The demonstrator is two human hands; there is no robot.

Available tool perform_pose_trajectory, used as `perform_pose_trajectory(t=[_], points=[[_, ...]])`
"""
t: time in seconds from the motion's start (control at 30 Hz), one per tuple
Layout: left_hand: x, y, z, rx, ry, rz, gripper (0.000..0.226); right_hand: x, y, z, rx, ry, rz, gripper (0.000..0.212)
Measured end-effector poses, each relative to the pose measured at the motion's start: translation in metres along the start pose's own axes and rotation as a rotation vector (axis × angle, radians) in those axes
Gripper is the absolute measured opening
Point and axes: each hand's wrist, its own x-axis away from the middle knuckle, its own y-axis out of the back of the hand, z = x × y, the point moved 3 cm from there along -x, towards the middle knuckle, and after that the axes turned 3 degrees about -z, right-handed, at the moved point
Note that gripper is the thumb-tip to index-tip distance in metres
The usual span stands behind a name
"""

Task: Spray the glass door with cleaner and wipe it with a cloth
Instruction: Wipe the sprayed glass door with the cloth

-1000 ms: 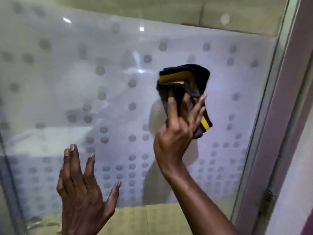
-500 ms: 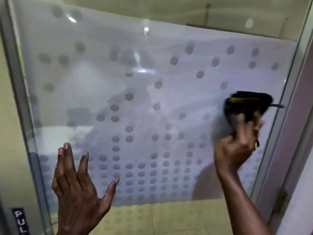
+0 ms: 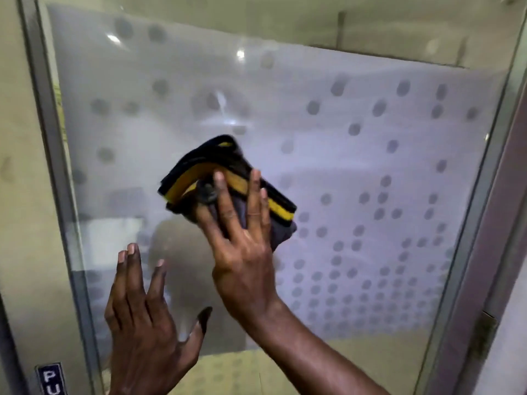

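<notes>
The glass door (image 3: 356,172) fills the view, its middle band frosted and dotted with grey spots. My right hand (image 3: 242,252) presses a folded dark cloth with yellow stripes (image 3: 199,178) flat against the glass near the centre, fingers spread over it. My left hand (image 3: 148,332) is lower left, fingers apart, palm toward the glass and holding nothing. No spray bottle is in view.
A metal door frame edge (image 3: 51,166) runs down the left, with a small blue sign (image 3: 51,379) at its foot. The right frame (image 3: 473,223) and a purple-grey wall strip (image 3: 502,195) close the right side, with a hinge (image 3: 484,334) low down.
My right hand has swept the cloth from the right edge of the glass back left to the centre. The left hand has stayed at the lower left.
</notes>
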Motion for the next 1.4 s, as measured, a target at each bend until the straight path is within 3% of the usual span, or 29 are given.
perform_pose_trajectory(t=[0.1, 0.2, 0.33, 0.47, 0.57, 0.8, 1.07, 1.2, 1.3, 1.4], points=[[0.0, 0.0, 0.004, -0.002, 0.017, -0.003, 0.12, 0.023, -0.003, -0.003, 0.045, 0.257, 0.143, 0.057], [-0.002, 0.003, 0.009, 0.001, 0.009, -0.012, 0.119, 0.011, 0.017, -0.043, 0.119, 0.193, 0.089, 0.061], [-0.006, 0.008, 0.014, 0.014, -0.002, -0.029, 0.122, -0.014, 0.068, -0.131, 0.197, -0.272, -0.179, 0.091], [-0.01, 0.009, 0.03, 0.02, 0.017, -0.029, 0.127, -0.034, 0.102, -0.184, 0.114, -0.898, -0.432, 0.084], [-0.008, 0.005, 0.037, 0.017, 0.027, -0.006, 0.13, -0.061, 0.096, -0.174, 0.049, -1.052, -0.522, 0.082], [-0.005, 0.0, 0.042, 0.025, 0.04, 0.028, 0.132, -0.1, 0.043, -0.067, -0.053, -0.681, -0.35, 0.082], [-0.005, 0.004, 0.048, 0.1, 0.009, -0.049, 0.136, -0.132, -0.003, 0.035, -0.049, -0.039, 0.01, 0.088], [0.005, 0.004, 0.055, 0.074, 0.043, -0.041, 0.135, -0.075, -0.012, 0.04, -0.122, 0.17, 0.126, 0.076], [0.013, 0.003, 0.058, 0.051, 0.049, 0.004, 0.136, -0.003, -0.021, 0.04, -0.132, 0.21, 0.192, 0.06], [0.017, 0.006, 0.055, 0.064, 0.031, -0.002, 0.134, 0.064, -0.021, 0.03, -0.053, 0.207, 0.262, 0.062]])
